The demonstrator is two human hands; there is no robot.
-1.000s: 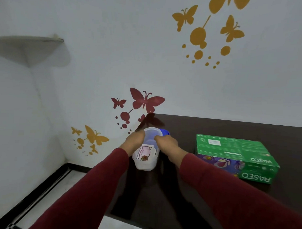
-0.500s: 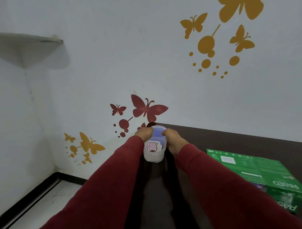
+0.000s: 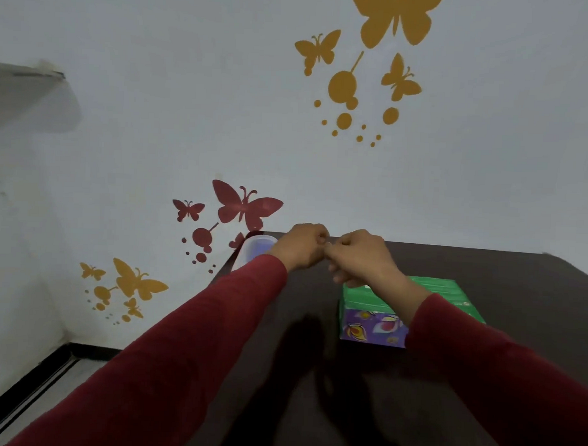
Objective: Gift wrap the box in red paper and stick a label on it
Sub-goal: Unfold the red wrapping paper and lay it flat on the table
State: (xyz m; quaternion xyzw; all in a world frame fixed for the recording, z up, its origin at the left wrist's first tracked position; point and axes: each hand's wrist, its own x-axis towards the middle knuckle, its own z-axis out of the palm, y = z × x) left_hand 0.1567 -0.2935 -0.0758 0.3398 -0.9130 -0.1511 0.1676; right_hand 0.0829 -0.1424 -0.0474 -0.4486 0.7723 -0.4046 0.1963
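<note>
Both hands, left [image 3: 301,248] + right [image 3: 360,255], curled, fingertips meeting mid-frame; pinched item too small to tell, prob label. Risk: sticker folds on itself if fumbled. Box [image 3: 403,306] on surface [image 3: 516,297], lower right, unwrapped. Tub [image 3: 256,251] behind left wrist; contents unclear.

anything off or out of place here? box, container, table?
Nothing spilled or damaged. The green box lies flat on the dark table, still unwrapped; no red paper in view. The plastic container stands upright at the table's far left corner, near the edge. Both hands meet with curled fingers; what they hold is unclear.
</note>
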